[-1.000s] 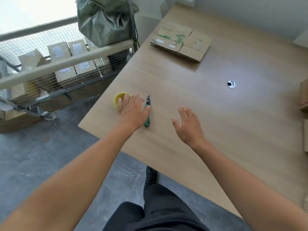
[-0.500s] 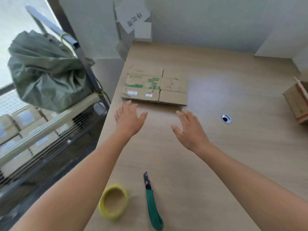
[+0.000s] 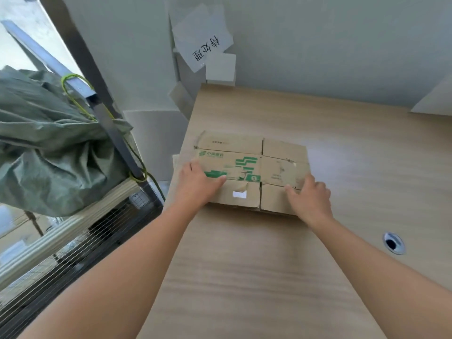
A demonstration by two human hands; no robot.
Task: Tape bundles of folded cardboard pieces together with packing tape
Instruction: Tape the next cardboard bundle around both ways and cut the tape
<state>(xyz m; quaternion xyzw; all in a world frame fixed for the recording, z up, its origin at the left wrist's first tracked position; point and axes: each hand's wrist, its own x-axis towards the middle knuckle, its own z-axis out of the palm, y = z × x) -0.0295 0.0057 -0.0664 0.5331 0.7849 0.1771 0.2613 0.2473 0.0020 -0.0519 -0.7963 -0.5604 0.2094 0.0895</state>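
Both forearms reach out over the near wood of the desk (image 3: 244, 277), whose left edge runs on a slant from the bottom of the view up toward the far corner. Out to the right, a round grommet hole (image 3: 393, 242) sits in the desk top, well apart from the hands.

The left hand (image 3: 198, 184) grips the left side of the cardboard bundle (image 3: 252, 165). Its thumb lies flat on the top face and its fingers curl round the left edge. The right hand (image 3: 309, 194) holds the near right corner the same way, with the thumb on top and the fingers bent over the right edge. The bundle is a flat stack of folded brown pieces with green print. It lies on the desk just beside the left edge, its near edge square to the person.

Past the bundle, the desk continues to the wall (image 3: 318, 45), and more wood spreads to its right. Left of the desk edge stands a wire rack (image 3: 73, 231) with a green sack (image 3: 49, 152) on it, near the bundle's left side. A paper note (image 3: 203, 42) with handwriting hangs on the wall above the far left corner.
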